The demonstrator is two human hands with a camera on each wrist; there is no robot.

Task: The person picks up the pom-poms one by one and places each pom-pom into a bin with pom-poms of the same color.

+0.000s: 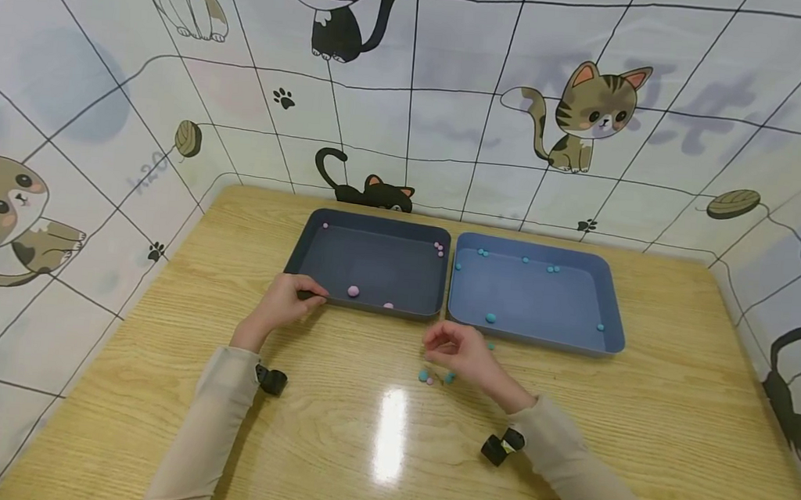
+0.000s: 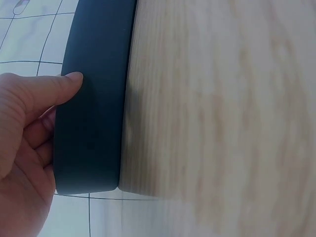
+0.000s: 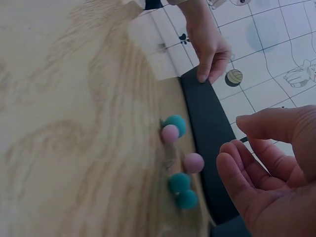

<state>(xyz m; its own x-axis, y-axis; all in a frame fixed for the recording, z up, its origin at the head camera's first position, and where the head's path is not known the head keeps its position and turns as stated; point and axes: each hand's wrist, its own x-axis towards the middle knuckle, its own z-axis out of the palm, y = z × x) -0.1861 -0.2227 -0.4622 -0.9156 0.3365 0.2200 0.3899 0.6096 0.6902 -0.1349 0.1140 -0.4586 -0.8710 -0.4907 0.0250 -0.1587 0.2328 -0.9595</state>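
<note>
My left hand (image 1: 282,303) pinches the near wall of the dark tray (image 1: 371,259) close to its left corner. In the left wrist view, the thumb lies on the outside of that wall and the other fingers go behind it. My right hand (image 1: 461,353) hovers over the table just in front of the trays, fingers bent loosely and thumb apart, with nothing visible between them. Beneath it lie a teal ball (image 3: 179,182), a pink ball (image 3: 193,163) and several others. Pink balls (image 1: 353,291) sit inside the dark tray.
Right beside the dark tray stands a blue tray (image 1: 538,292) with several teal balls (image 1: 490,318) along its sides. One small teal ball (image 1: 491,346) lies on the wooden table (image 1: 315,432) by its near wall. A cat-patterned sheet (image 1: 446,120) rises behind the table.
</note>
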